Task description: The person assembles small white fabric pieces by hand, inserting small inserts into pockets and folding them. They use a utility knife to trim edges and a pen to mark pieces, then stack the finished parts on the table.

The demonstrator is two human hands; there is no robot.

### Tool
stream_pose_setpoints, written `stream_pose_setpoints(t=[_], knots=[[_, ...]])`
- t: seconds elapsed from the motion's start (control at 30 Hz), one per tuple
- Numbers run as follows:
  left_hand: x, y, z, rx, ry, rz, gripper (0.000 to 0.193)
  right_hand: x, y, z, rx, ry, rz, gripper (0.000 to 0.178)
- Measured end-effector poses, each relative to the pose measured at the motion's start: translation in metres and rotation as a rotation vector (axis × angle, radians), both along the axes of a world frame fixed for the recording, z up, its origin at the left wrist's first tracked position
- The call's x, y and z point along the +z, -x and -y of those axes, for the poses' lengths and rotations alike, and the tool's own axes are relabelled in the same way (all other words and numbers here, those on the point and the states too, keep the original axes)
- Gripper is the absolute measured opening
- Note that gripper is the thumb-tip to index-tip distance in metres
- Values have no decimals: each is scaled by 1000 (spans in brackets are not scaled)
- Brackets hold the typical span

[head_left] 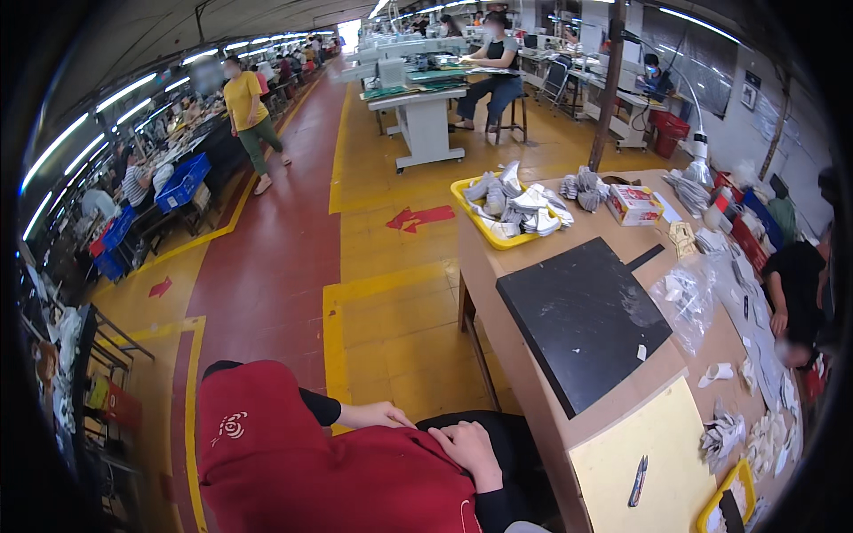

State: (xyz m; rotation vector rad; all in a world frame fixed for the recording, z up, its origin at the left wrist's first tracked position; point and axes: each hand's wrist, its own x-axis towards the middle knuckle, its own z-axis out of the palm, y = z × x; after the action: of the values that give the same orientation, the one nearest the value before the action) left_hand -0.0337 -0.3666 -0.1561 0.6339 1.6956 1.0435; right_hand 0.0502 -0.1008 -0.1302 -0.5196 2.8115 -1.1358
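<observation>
Bare hands: 2, left hand (pixel 384 415) and right hand (pixel 468 446), bottom center. Counter (pixel 582 235) carrying the parts: 1, right side. On it: 1 black board (pixel 577 320) mid-right, 1 pale yellow sheet (pixel 609 457) lower right, 1 pair of snips (pixel 638 482) on that, 1 red-and-white box (pixel 633 206), 1 lamp head (pixel 700 160) upper right. Yellow trays: 2, one upper right of center (pixel 482 231), one bottom right (pixel 749 484). Grey-white cut pieces (pixel 533 210): many, overlapping, no reliable count.

Head-worn fisheye, angled down over hands (pixel 467 446)
</observation>
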Motion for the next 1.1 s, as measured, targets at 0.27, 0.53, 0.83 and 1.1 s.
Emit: stream_pose_setpoints(t=[0.27,0.53,0.83,1.1], knots=[[4,9,-36,-125,40,-484,31,18,5,16,-182,-41,-269,36],[26,6,-119,-224,274,-691,48,29,-4,15,-103,60,-382,28],[18,30,-90,-349,272,-510,42,103,-24,-25,-378,265,-638,10],[190,123,-231,-479,-335,-546,27,120,-137,-161,-1527,-112,-353,38]])
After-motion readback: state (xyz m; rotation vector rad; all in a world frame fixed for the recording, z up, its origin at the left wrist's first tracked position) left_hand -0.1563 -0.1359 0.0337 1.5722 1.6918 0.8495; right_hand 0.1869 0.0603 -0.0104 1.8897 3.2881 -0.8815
